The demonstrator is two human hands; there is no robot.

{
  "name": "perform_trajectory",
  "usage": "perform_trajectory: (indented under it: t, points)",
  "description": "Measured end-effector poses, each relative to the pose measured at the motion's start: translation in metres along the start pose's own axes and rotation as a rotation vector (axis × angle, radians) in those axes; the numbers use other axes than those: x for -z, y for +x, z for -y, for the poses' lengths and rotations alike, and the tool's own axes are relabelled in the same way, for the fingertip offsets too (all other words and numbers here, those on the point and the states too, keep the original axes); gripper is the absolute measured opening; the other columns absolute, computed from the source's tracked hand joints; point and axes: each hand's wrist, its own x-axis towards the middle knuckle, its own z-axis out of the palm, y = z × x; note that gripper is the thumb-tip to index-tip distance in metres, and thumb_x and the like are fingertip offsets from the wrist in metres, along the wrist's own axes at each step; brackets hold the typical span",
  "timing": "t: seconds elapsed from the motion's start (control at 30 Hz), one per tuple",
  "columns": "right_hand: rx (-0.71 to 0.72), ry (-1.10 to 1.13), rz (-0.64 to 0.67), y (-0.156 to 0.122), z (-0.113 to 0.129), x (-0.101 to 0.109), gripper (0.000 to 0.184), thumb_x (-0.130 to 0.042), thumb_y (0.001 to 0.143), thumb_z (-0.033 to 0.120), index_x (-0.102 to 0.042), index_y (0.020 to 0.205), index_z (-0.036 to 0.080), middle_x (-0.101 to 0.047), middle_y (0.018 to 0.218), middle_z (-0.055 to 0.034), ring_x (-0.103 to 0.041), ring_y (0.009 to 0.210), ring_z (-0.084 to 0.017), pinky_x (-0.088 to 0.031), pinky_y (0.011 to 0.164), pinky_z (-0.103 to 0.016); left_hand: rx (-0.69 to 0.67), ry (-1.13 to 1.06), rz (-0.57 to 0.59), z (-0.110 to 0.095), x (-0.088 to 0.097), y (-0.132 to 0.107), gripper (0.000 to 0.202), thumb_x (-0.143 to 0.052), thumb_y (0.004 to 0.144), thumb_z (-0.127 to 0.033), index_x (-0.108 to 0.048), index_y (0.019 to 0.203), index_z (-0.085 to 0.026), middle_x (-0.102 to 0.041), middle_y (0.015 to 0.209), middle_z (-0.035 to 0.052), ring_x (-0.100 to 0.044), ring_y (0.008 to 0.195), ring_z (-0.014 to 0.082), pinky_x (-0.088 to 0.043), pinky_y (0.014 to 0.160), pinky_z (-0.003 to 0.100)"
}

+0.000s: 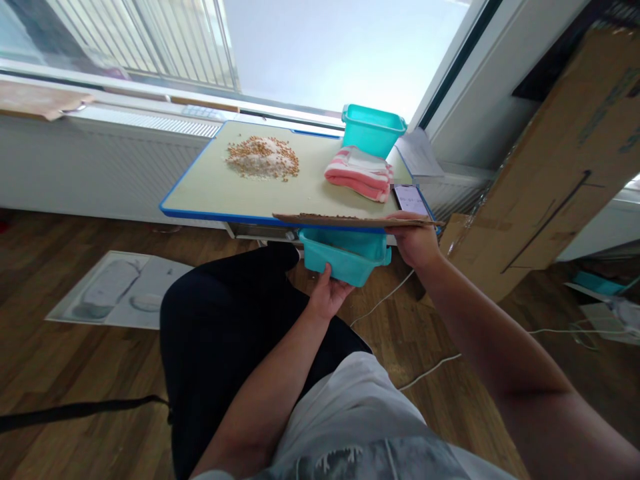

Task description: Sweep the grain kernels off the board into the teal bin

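Observation:
My left hand [331, 295] grips the near wall of a turquoise plastic bin [335, 260], held just below the front edge of the board. Above that bin, my right hand [414, 241] is closed on the right end of a flat piece of cardboard [345, 221], seen nearly edge-on along the board's front edge. The cardboard covers part of the bin's opening, so its contents are hidden. On the pale board with a blue rim [195, 190] lies a mixed heap of white grains and orange-brown kernels [263, 159].
A folded pink-and-white towel [359, 175] and a second turquoise bin [374, 130] stand on the board's right side, with a phone [411, 200] beside them. A large cardboard box [555, 180] leans at the right. White cables [383, 300] run over the floor; a printed sheet [117, 290] lies left.

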Motion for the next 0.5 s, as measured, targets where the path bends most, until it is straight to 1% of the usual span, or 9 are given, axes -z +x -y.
perform_trajectory:
  t: [0.13, 0.2, 0.3, 0.43, 0.5]
  points:
    - [0.051, 0.005, 0.004, 0.005, 0.001, 0.001, 0.016, -0.069, 0.060, 0.019, -0.075, 0.071, 0.028, -0.074, 0.073, 0.0048, -0.067, 0.074, -0.019, -0.054, 0.072, -0.034, 0.001, 0.002, 0.000, 0.000, 0.000, -0.001, 0.047, -0.046, 0.100, -0.039, -0.045, 0.143, -0.020, -0.055, 0.146, 0.0133, -0.053, 0.133, 0.0281, -0.050, 0.105, 0.049]
    - [0.048, 0.000, -0.020, 0.008, 0.000, 0.002, 0.017, -0.068, 0.058, 0.017, -0.075, 0.070, 0.027, -0.073, 0.071, 0.0048, -0.067, 0.072, -0.018, -0.053, 0.071, -0.034, 0.002, 0.002, 0.001, 0.000, 0.000, 0.000, 0.049, -0.047, 0.100, -0.040, -0.044, 0.144, -0.021, -0.056, 0.145, 0.0138, -0.054, 0.132, 0.0281, -0.050, 0.105, 0.049]
    - [0.010, -0.007, -0.055, 0.007, -0.002, 0.002, 0.016, -0.067, 0.057, 0.020, -0.075, 0.069, 0.027, -0.073, 0.070, 0.0048, -0.067, 0.070, -0.019, -0.054, 0.070, -0.034, 0.000, -0.003, 0.012, 0.001, 0.001, 0.000, 0.051, -0.049, 0.098, -0.041, -0.042, 0.146, -0.022, -0.056, 0.145, 0.0140, -0.054, 0.132, 0.0284, -0.050, 0.105, 0.051]
    - [0.015, -0.065, -0.014, -0.002, 0.001, -0.001, 0.015, -0.068, 0.060, 0.022, -0.076, 0.070, 0.028, -0.074, 0.071, 0.0038, -0.066, 0.071, -0.019, -0.053, 0.071, -0.035, -0.007, -0.001, 0.012, 0.001, 0.002, 0.001, 0.050, -0.052, 0.097, -0.040, -0.045, 0.143, -0.022, -0.057, 0.144, 0.0135, -0.055, 0.131, 0.0284, -0.049, 0.105, 0.051]
    - [0.014, -0.050, -0.011, -0.005, 0.003, -0.002, 0.014, -0.069, 0.060, 0.022, -0.076, 0.070, 0.028, -0.074, 0.072, 0.0041, -0.067, 0.072, -0.019, -0.053, 0.070, -0.034, -0.002, 0.001, 0.012, 0.001, 0.001, 0.001, 0.048, -0.050, 0.098, -0.040, -0.046, 0.142, -0.021, -0.057, 0.144, 0.0132, -0.055, 0.130, 0.0279, -0.049, 0.105, 0.050]
